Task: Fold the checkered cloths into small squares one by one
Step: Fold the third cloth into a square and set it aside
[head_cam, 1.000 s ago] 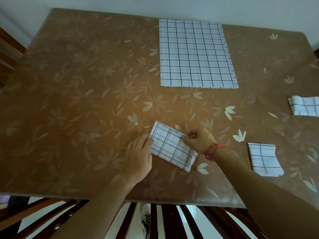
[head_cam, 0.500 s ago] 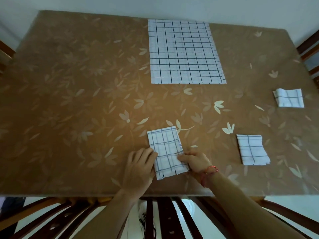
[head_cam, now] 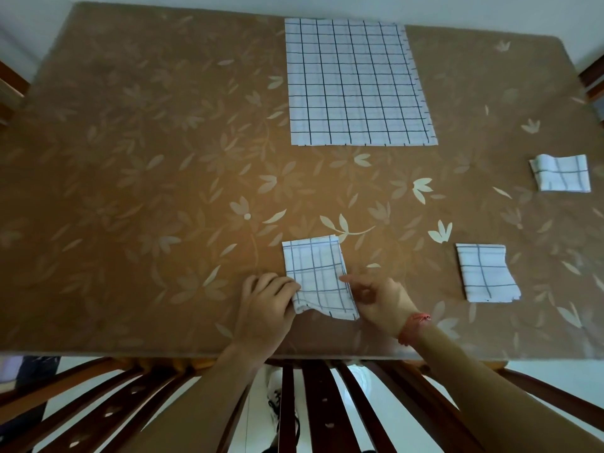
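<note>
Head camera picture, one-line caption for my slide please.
Left hand and right hand touch a half-folded cloth on the table; two folded cloths lie right, one flat cloth beyond.
</note>
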Motion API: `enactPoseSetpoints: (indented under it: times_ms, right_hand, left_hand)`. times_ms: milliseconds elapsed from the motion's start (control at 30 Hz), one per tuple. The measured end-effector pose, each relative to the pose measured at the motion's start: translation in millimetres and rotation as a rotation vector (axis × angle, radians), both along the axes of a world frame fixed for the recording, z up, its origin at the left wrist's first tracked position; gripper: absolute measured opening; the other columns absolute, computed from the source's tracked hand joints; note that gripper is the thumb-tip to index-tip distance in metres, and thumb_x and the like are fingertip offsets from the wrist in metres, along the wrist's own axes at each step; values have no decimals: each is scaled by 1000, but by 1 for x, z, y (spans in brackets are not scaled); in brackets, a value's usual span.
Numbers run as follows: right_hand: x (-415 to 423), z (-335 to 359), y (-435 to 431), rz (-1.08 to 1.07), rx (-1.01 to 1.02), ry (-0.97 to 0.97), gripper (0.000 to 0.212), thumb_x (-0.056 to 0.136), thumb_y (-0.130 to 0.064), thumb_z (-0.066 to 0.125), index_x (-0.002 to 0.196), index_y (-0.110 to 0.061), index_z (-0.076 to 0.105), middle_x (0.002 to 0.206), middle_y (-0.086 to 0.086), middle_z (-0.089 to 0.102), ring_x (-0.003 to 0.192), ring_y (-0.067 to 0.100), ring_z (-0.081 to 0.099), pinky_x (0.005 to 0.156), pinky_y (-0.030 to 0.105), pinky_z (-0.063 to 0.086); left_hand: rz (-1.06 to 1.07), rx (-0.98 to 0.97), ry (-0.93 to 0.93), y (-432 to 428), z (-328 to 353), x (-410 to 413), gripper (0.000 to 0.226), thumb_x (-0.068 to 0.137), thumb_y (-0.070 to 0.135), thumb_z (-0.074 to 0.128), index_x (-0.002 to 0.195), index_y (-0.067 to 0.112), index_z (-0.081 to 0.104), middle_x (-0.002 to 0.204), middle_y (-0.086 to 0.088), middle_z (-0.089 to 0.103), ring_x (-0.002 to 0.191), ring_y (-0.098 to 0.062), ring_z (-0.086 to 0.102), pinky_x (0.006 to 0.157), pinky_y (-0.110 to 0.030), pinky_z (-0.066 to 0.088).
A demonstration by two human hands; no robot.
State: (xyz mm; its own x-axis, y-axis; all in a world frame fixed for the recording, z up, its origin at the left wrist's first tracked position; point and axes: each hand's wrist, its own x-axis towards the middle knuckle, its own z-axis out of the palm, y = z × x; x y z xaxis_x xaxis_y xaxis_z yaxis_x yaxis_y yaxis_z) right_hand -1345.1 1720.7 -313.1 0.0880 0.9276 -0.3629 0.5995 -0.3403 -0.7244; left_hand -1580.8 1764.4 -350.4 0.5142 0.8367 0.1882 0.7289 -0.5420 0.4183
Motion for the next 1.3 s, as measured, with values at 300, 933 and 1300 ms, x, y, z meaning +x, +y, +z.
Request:
enactPoseSetpoints:
  times_ms: [300,933,1300]
  right_hand:
    - [0,-13,4,279,379,-397,15,78,-39,68,86,-28,74,108,-7,63,92,4,49,55,29,54]
    - [-11,-5,50,-88,-71,-146,19,83,-44,67,80,-26,73,65,-12,66,66,1,62,56,12,45]
    - [-14,-13,70,-93,-165,-208,27,80,-50,68,75,-24,72,69,-10,67,68,7,63,60,24,51]
  left_hand:
    - [0,24,-28,0,-8,-4,21,85,29,64,99,16,72,105,5,71,105,-20,60,89,-37,36]
    - [323,-237,-98,15,6,8,20,88,27,66,106,20,64,74,18,59,79,-7,51,83,-27,28]
    - [-36,52,235,25,-3,-1,45,93,19,55,137,9,50,138,-9,50,126,-25,47,92,-40,44]
